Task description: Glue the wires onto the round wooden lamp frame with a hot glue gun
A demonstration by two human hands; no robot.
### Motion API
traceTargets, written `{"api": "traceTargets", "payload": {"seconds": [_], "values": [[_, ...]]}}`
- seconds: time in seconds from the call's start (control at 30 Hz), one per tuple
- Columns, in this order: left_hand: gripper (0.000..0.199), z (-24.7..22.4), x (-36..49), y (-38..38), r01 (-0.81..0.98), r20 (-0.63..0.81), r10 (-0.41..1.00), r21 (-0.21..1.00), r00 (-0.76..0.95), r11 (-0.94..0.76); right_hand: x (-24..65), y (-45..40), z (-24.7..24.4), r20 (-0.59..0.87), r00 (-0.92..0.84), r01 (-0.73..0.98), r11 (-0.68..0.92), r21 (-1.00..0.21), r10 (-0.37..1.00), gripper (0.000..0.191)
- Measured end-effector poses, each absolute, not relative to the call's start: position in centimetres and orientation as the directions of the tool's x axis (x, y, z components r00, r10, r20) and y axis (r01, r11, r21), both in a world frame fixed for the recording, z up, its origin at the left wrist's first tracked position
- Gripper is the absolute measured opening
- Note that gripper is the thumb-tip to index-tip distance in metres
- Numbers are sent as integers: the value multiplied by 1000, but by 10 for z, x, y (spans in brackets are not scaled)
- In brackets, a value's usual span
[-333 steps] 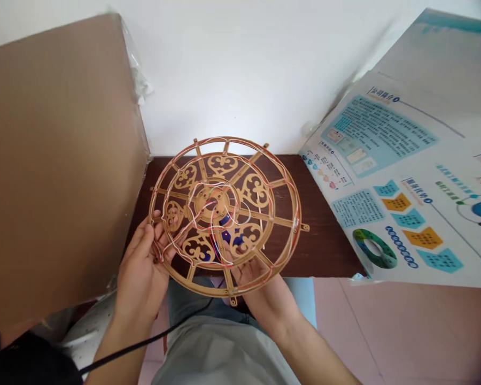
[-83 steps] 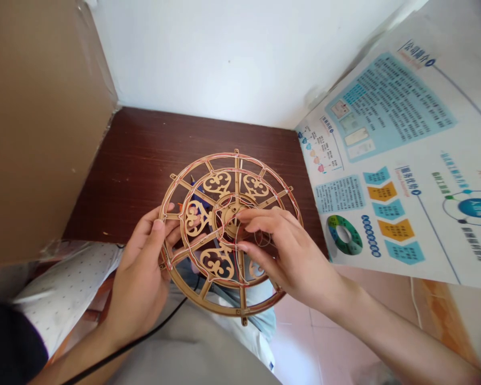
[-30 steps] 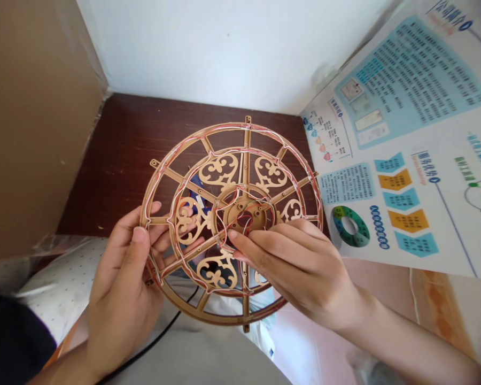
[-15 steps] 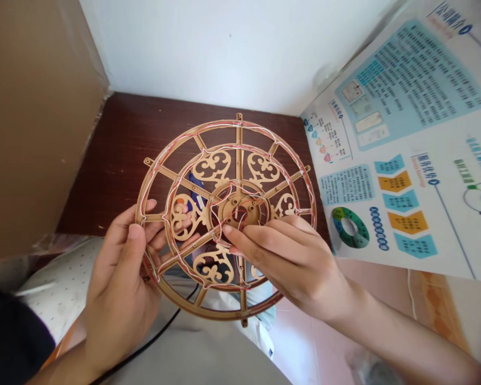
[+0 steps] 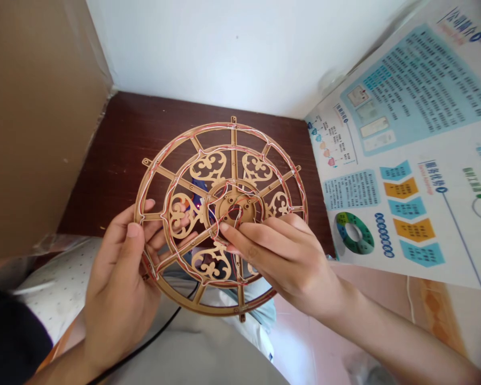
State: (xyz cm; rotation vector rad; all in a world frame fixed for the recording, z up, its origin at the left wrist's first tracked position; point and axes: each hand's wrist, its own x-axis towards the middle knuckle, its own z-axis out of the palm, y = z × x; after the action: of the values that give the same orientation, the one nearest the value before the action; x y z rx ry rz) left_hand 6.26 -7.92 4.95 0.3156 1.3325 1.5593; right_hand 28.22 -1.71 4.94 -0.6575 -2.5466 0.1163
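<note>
A round gold-brown openwork frame (image 5: 234, 155) with two rings, spokes and scroll ornaments is held up, tilted. Thin red and white wires (image 5: 208, 209) run along its rings and gather round the hub. My left hand (image 5: 122, 278) grips the left rim, thumb in front and fingers behind, seen through the gaps. My right hand (image 5: 284, 256) lies over the lower right of the frame, its index fingertip at the wires beside the hub. The fingers are pinched there; what lies between them is too small to make out. Something blue with a small red light shows behind the frame.
Behind the frame is a dark brown tabletop (image 5: 104, 155), bounded by a white wall (image 5: 224, 53) and a brown board (image 5: 36, 117) at left. A printed poster (image 5: 385, 176) stands at right. A black cable (image 5: 156, 337) passes below the left hand.
The frame has turned slightly, its right side now a little further left, and my right hand has shifted slightly left with it. A small red light now shows behind the frame.
</note>
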Motion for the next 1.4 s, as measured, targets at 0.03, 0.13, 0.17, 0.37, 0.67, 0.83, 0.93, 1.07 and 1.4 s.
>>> {"api": "traceTargets", "payload": {"seconds": [0.03,0.13,0.17,0.37,0.67,0.83,0.93,1.07,1.4], "values": [[19,49,62,-79,-512,-395,800,849,-453,129,282,-17,49,448,-754,432,876,-212,480,28],[20,47,61,-79,-500,-373,804,859,-464,110,281,-17,45,456,-741,437,869,-229,493,29],[20,45,60,-79,-490,-356,809,866,-467,98,280,-17,44,461,-738,438,869,-230,494,29],[21,41,59,-79,-454,-307,820,889,-482,66,279,-17,44,457,-729,445,860,-249,510,28],[21,40,60,-78,-474,-312,832,878,-458,68,279,-17,38,482,-739,438,879,-186,471,31],[20,40,60,-79,-484,-317,826,873,-466,62,282,-16,42,511,-726,426,884,-191,460,27],[20,42,61,-79,-490,-324,819,870,-474,60,284,-18,44,542,-706,409,888,-212,455,26],[20,45,61,-79,-475,-313,803,879,-507,42,284,-21,46,549,-696,422,882,-210,463,26],[19,45,61,-85,-446,-270,822,895,-501,22,282,-24,53,494,-713,456,864,-214,498,30]]}}
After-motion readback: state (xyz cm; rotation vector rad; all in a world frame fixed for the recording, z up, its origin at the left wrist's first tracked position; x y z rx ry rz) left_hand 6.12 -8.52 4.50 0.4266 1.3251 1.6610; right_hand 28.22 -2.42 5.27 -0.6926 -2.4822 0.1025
